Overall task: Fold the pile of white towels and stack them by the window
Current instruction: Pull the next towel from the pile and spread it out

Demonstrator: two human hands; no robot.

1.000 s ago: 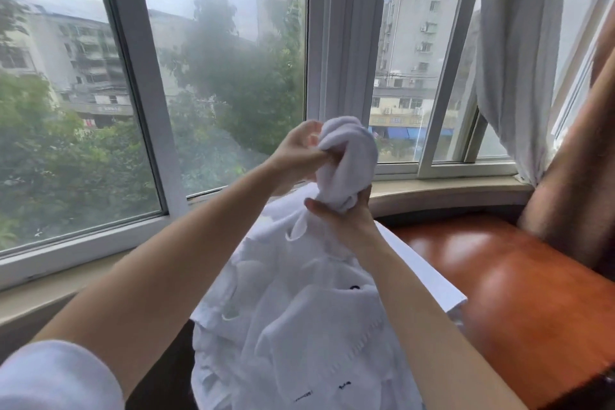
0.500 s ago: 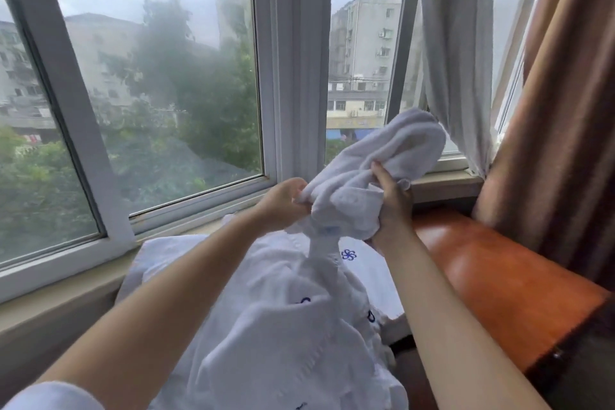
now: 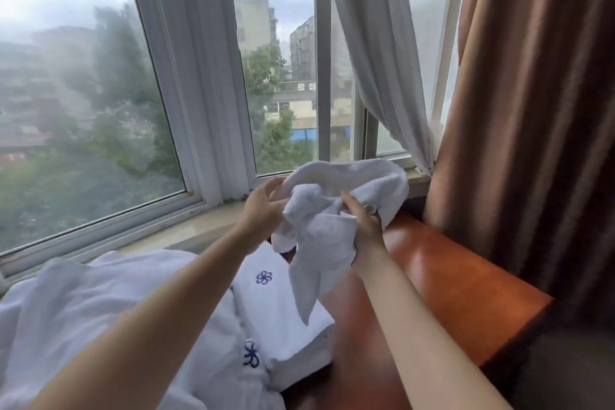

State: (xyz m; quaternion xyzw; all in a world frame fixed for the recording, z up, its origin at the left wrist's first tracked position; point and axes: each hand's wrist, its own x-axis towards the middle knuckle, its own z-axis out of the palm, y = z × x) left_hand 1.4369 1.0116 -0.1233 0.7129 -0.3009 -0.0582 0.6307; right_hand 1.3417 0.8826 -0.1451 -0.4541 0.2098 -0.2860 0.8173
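While the unfolded pile [image 3: 100, 326] sprawls at eight o'clock, the bunched white towel [image 3: 332, 210] hangs above the wooden ledge [image 3: 449, 293]. It looks light and limp; corners offer the best hold. Right hand [image 3: 361, 226] grips it; left hand [image 3: 263, 210] pinches its edge.

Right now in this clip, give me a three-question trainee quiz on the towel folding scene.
1. True or false: the towel held by the left hand and right hand is already folded flat.
2. What lies on the wooden surface under the held towel? A. folded towels with a blue emblem B. a pillow C. a tray
3. Fill in: the brown curtain hangs on the person's ____ side.

Key: 1 false, it is crumpled; 2 A; 3 right.
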